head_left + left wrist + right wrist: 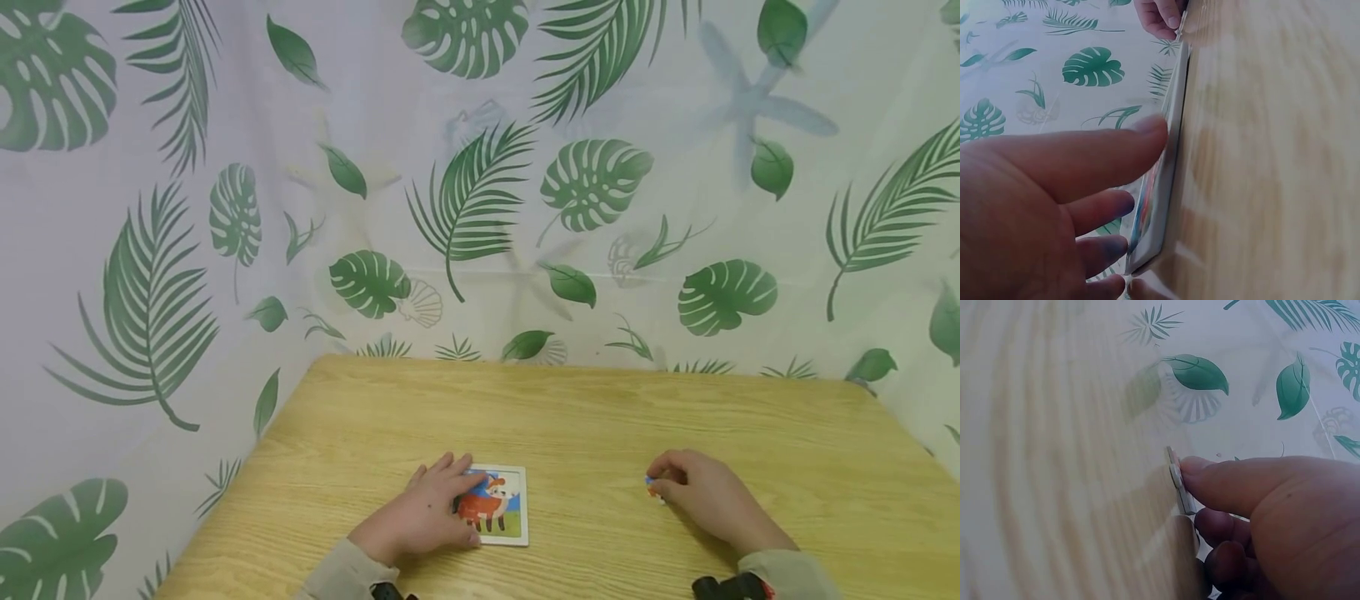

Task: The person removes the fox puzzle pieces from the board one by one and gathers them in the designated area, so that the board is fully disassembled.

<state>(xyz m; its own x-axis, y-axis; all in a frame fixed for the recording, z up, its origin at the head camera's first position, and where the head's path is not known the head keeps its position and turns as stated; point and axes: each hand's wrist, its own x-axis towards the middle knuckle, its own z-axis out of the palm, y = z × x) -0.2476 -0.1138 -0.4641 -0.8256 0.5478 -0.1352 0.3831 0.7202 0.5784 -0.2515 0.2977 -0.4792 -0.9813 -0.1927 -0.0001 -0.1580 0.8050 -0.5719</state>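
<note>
A small square picture puzzle [491, 508] with a white frame lies flat on the table, left of the middle. It shows an orange fox on blue and green, with a pale patch at the upper right. My left hand [431, 508] rests across its left side, fingers spread; in the left wrist view the thumb [1104, 159] lies at the frame's edge. Farther right, my right hand [708, 496] pinches a small puzzle piece [654, 490] between thumb and fingers, just at the tabletop. The right wrist view gives the piece [1180, 484] edge-on, thin and grey, its picture hidden.
The wooden table [585, 433] spreads between and beyond both hands. A white curtain [487, 325] printed with green leaves hangs along its back and left sides. Each wrist wears a black strap-on device, such as the right one [727, 586].
</note>
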